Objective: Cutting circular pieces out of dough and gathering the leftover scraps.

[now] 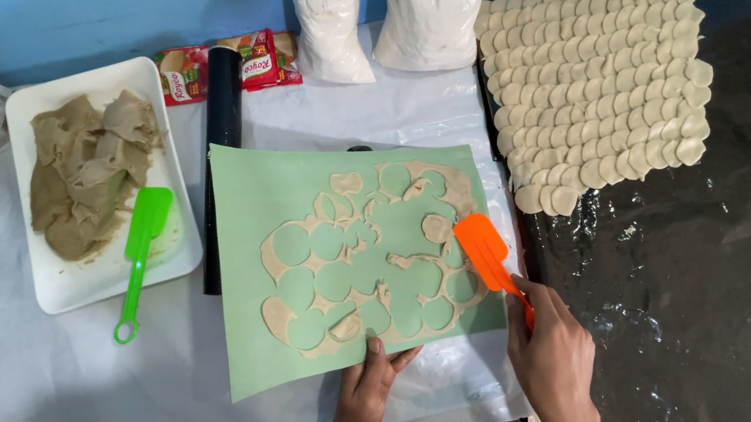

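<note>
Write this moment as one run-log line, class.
left hand: pressing green mat | right hand: holds orange spatula on dough sheet | cut rounds: stacked right

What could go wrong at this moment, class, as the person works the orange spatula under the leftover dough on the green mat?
1. The dough web is thin and full of holes, so it may tear as the orange spatula in the right hand lifts it.
2. Only the left hand's fingertips pin the green mat; it could slide.
3. The cut dough rounds lie close by and might get knocked.
</note>
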